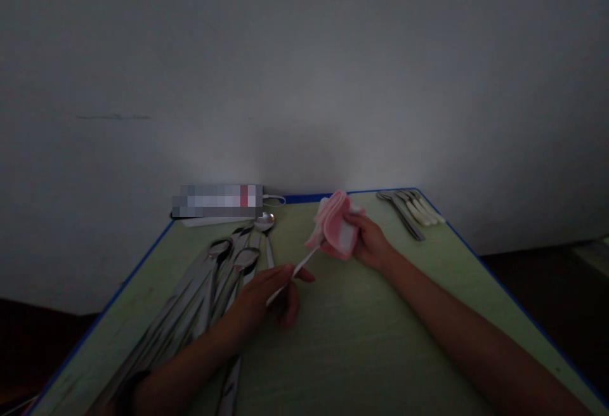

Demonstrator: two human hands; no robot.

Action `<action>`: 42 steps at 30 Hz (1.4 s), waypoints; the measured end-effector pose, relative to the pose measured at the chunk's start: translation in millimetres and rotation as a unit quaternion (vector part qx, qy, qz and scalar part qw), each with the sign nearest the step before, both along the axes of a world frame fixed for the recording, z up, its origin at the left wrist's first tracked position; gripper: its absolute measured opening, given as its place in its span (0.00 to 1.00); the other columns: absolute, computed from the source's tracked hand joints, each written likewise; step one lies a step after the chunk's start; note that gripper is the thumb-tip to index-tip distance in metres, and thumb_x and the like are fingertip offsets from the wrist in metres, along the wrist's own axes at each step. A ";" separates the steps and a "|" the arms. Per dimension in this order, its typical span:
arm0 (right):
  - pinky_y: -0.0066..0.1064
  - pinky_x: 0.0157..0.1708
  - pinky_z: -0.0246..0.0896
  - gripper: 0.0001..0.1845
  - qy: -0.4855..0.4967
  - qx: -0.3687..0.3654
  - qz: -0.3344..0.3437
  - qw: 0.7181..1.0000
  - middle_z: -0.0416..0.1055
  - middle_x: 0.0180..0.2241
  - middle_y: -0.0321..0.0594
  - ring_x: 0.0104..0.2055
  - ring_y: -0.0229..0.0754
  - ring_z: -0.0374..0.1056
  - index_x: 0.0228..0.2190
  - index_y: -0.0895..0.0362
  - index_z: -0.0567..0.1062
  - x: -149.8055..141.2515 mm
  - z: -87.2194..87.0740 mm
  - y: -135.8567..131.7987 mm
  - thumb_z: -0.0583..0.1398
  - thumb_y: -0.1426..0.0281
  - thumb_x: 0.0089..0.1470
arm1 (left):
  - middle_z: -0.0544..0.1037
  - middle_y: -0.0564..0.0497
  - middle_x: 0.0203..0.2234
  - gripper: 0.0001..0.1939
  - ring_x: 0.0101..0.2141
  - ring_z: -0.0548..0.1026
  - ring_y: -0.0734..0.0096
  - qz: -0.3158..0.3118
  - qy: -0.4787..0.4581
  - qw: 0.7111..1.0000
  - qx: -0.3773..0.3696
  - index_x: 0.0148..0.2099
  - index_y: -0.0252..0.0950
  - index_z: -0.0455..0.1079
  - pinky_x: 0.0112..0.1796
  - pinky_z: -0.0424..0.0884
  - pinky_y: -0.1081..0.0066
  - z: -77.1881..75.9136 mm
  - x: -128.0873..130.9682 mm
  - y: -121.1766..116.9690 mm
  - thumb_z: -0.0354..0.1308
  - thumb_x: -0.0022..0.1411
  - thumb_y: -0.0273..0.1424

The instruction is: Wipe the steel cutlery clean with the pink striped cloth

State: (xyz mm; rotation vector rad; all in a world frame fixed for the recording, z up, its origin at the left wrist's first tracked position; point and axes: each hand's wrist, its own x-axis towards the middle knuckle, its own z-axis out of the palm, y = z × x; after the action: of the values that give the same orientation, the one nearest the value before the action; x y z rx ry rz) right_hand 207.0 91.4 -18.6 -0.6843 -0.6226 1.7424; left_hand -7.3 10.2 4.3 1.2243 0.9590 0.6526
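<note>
My left hand (269,292) pinches the white handle of a utensil (295,271) over the green table (361,340). The utensil's far end is buried in a folded pink and white cloth (335,229). My right hand (373,241) is closed around that cloth from the right, wrapping it over the utensil's head. Both hands hover just above the middle of the table.
Several long steel spoons (214,276) lie in a row on the table's left side. A small group of white-handled utensils (413,208) rests at the far right corner. A white power strip (219,216) sits along the back edge by the grey wall.
</note>
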 end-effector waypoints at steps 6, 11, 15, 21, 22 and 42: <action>0.31 0.35 0.65 0.22 -0.049 0.071 0.044 0.995 0.75 0.30 0.33 0.30 0.37 0.70 0.37 0.54 0.71 -0.6 1.1 -4.8 0.66 0.76 0.36 | 0.67 0.57 0.12 0.21 0.15 0.62 0.76 0.000 0.026 1.000 0.009 0.42 0.34 0.69 0.19 0.57 0.77 -1.3 -0.8 -0.1 0.40 0.65 0.43; 0.27 0.32 0.63 0.18 -0.080 0.095 0.001 0.992 0.73 0.27 0.29 0.28 0.34 0.68 0.30 0.54 0.71 -5.8 -1.3 -5.0 0.68 0.74 0.33 | 0.71 0.57 0.15 0.18 0.18 0.65 0.76 -0.065 0.082 0.991 0.086 0.45 0.35 0.65 0.21 0.60 0.77 -0.8 3.8 -9.4 0.41 0.66 0.41; 0.28 0.30 0.62 0.15 -0.104 0.090 -0.016 0.990 0.73 0.24 0.32 0.26 0.36 0.67 0.27 0.56 0.72 -8.0 -0.4 -5.2 0.68 0.65 0.35 | 0.72 0.57 0.17 0.17 0.19 0.66 0.75 -0.081 0.096 0.986 0.110 0.45 0.35 0.64 0.23 0.62 0.76 -1.3 5.0 -11.4 0.40 0.67 0.39; 0.29 0.31 0.62 0.20 -0.116 0.072 -0.078 0.988 0.74 0.25 0.36 0.32 0.40 0.69 0.29 0.56 0.73 -11.4 -1.8 -3.3 0.60 0.52 0.44 | 0.72 0.57 0.17 0.17 0.20 0.67 0.75 -0.090 0.089 0.987 0.096 0.46 0.35 0.65 0.22 0.61 0.76 -1.3 4.5 -10.2 0.40 0.67 0.40; 0.30 0.32 0.62 0.22 -0.111 0.066 -0.087 0.988 0.74 0.26 0.36 0.33 0.41 0.69 0.29 0.56 0.73 -11.6 -2.0 -2.8 0.59 0.50 0.44 | 0.72 0.57 0.17 0.17 0.19 0.67 0.75 -0.089 0.085 0.988 0.092 0.46 0.35 0.65 0.22 0.61 0.76 -1.8 4.6 -10.3 0.40 0.67 0.40; 0.29 0.33 0.63 0.14 -0.185 0.173 0.013 0.967 0.73 0.29 0.36 0.28 0.36 0.68 0.32 0.57 0.73 -7.1 -7.5 -4.1 0.64 0.62 0.43 | 0.71 0.58 0.14 0.18 0.17 0.65 0.76 -0.051 0.067 0.994 0.065 0.44 0.35 0.65 0.20 0.60 0.77 1.0 3.7 -8.3 0.40 0.67 0.40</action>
State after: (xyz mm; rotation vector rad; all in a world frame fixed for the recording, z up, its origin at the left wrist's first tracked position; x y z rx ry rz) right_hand 200.0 87.3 -26.1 -0.7577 -1.1671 1.4856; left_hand -3.6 1.9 5.3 1.4376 0.9688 0.5651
